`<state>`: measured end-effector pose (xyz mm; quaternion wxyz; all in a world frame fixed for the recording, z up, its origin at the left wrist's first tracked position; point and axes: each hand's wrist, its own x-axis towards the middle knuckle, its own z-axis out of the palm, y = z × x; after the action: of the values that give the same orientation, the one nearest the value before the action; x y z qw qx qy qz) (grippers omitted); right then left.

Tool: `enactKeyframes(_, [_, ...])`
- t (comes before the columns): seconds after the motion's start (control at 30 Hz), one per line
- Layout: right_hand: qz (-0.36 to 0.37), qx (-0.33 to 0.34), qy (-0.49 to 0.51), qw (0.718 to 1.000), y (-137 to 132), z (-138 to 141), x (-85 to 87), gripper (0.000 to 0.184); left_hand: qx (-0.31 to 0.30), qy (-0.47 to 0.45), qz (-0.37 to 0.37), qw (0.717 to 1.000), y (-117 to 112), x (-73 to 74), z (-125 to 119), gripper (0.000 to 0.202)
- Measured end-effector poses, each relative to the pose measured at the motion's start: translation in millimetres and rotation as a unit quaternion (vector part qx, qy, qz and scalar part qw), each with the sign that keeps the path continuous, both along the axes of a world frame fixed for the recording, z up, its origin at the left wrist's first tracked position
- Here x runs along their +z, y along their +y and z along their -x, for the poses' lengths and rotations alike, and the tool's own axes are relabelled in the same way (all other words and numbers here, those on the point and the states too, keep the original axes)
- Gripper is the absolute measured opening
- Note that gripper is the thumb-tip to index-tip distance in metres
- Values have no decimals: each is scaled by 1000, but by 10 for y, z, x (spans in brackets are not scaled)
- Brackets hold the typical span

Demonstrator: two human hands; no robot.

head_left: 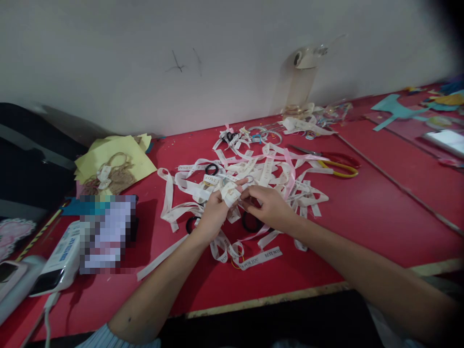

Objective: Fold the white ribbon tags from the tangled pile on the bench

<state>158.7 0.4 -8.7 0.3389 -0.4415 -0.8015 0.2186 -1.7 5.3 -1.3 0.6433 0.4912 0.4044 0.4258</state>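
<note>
Over the middle of the red table, my left hand (214, 215) is closed on a folded white printed ribbon (230, 194). My right hand (270, 205) is beside it, its thumb and fingers pinched near the ribbon's right edge. What those fingertips hold is too small to make out. Around and beneath both hands spreads a tangled pile of white printed ribbons (266, 171), with a pink ribbon (290, 171) among them. Black hair ties lie in the pile, one hair tie (251, 222) under my right hand and another (191, 224) left of my left wrist.
Scissors (344, 169) with red and yellow handles lie right of the pile. Small hair ties (266, 135) and a clear bottle (302, 87) stand toward the wall. Yellow paper sheets (141, 162), a blurred-out item (108, 237) and a white power bank (63, 256) are at left.
</note>
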Motion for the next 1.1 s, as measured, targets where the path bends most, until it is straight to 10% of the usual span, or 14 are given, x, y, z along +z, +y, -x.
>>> enactKeyframes(1.1, [-11,22,-45,999,29,-24,-72,21,18,80,-13,997,30,-50,14,32])
